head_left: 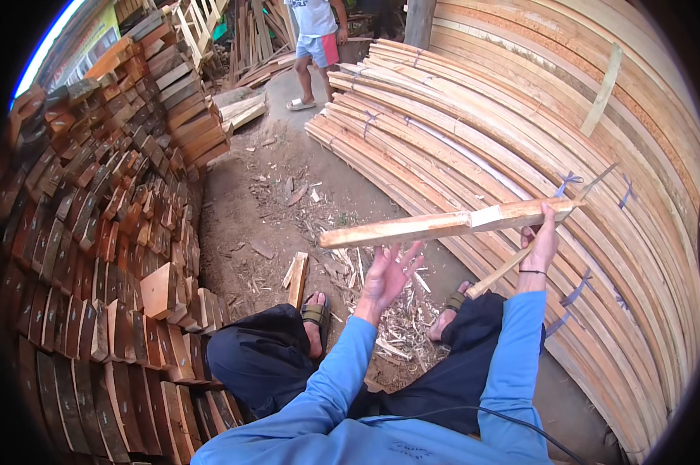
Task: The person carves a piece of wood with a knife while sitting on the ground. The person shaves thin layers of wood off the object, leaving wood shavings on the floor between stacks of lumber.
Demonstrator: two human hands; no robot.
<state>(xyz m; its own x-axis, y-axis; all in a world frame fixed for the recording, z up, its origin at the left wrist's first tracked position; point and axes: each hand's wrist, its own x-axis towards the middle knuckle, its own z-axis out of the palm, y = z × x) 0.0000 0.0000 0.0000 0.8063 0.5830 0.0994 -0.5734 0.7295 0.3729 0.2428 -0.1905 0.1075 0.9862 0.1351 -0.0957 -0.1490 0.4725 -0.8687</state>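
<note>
Mid-frame, your left hand (389, 277) spreads open under the wood piece (420, 228), maybe to steady it; right of centre, your right hand (544, 242) pinches it with a wood-handled tool (499, 273).

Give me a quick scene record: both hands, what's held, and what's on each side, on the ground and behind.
Left hand: open below the timber piece; contact unclear
Right hand: grips the timber piece near one end, plus a wooden-handled tool
Timber piece: stepped cut partway along
Left side: stacked wood blocks
Right side: tied bundles of long wood strips
Ground: wood shavings
Behind: standing person
</note>
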